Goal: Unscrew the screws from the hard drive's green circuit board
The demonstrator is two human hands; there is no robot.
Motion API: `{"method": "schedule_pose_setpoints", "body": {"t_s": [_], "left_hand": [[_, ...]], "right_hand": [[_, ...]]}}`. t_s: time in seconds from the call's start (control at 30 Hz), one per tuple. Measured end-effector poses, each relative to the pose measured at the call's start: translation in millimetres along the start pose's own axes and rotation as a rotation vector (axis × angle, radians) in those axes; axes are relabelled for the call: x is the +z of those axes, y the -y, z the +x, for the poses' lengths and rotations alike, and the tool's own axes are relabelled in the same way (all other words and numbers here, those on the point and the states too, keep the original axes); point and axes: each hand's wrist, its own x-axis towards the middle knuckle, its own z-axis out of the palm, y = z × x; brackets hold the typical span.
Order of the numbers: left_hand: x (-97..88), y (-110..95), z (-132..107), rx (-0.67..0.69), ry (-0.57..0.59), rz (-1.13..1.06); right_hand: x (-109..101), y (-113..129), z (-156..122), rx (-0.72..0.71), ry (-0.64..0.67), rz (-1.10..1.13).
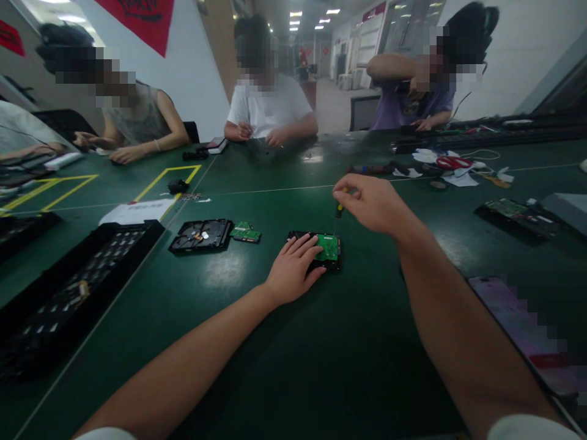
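A black hard drive with a green circuit board (328,247) facing up lies flat on the green table. My left hand (293,269) rests on its left part with the fingers stretched out, covering some of the drive. In my right hand (369,198) is a small screwdriver (339,211) with a yellow and black handle, pinched from above. Its thin shaft points down to the far right corner of the drive; whether the tip sits in a screw is too small to tell. To the left lie another hard drive (200,236) and a loose green circuit board (246,232).
A long black tray (137,231) holding small parts stands at the left, beside a white paper (137,211). At the right are a phone (513,324), another drive with a board (509,214) and scraps of paper (461,178). Several people sit across the table.
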Motion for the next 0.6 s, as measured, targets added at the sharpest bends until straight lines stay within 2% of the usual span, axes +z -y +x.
{"method": "schedule_pose_setpoints", "body": {"t_s": [0.13, 0.3, 0.6], "left_hand": [[-0.1, 0.3, -0.1, 0.0, -0.007, -0.005], [-2.4, -0.8, 0.4, -0.003, 0.005, -0.004], [-0.7, -0.2, -0.2, -0.005, 0.0, 0.002]], "right_hand": [[-0.8, -2.0, 0.7, -0.025, -0.015, -0.016], [0.1, -4.7, -0.3, 0.051, -0.06, -0.002], [-0.8, -0.9, 0.1, -0.013, 0.0, -0.001]]}}
